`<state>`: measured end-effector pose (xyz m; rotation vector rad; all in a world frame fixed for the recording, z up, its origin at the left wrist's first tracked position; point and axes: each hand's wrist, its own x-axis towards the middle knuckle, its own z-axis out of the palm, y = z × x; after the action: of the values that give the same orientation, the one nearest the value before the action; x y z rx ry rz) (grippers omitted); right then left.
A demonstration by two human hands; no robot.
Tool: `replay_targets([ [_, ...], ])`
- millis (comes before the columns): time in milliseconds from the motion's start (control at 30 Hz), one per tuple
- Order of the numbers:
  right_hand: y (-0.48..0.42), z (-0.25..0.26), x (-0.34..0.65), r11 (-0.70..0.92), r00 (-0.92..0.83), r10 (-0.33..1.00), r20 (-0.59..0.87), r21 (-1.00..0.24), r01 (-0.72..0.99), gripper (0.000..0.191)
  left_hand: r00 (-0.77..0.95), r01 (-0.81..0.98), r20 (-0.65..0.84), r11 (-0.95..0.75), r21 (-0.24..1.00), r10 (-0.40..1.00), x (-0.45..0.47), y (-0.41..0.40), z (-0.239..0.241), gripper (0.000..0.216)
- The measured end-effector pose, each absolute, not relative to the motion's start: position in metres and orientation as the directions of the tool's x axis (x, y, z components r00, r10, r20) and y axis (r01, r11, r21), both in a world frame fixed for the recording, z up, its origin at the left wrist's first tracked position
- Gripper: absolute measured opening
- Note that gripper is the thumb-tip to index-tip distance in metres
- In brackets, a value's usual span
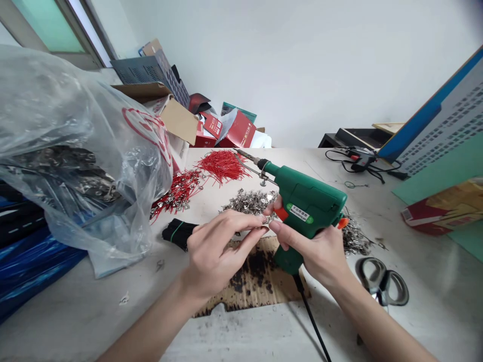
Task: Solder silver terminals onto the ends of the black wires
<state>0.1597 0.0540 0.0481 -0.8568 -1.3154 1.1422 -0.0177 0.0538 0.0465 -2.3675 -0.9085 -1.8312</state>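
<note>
My right hand is closed around the grip of a green soldering gun, whose tip points up and away to the left. The thumb of that hand reaches forward to my left fingertips. My left hand pinches a small metal piece, mostly covered by the fingers. Just behind the hands lies a heap of small silvery metal parts. Scorched cardboard lies flat below them. A black bundle tied with a green band rests left of my left hand.
Red wires and red wires with metal tabs lie at the back. A plastic bag stands left, scissors right. More metal parts sit beyond my right hand. The gun's black cord runs toward me.
</note>
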Motion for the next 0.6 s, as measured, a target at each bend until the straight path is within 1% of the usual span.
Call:
replay_targets([
  [233,0.0551,0.0483,0.1624,0.279,-0.051,0.959,0.279,-0.96,-0.011,0.025,0.149,0.465,0.903,-0.834,0.296,0.404,-0.017,0.0533,0.0449,0.03],
  [400,0.053,0.0519,0.1589,0.269,-0.065,0.96,0.272,-0.962,-0.055,0.021,0.14,0.508,0.908,-0.816,0.276,0.395,-0.0153,0.0524,0.0451,0.03],
  [600,0.0498,0.0509,0.1579,0.178,-0.043,0.983,0.181,-0.981,-0.072,0.026,0.133,0.576,0.908,-0.776,0.255,0.397,-0.013,0.0494,0.0464,0.028],
])
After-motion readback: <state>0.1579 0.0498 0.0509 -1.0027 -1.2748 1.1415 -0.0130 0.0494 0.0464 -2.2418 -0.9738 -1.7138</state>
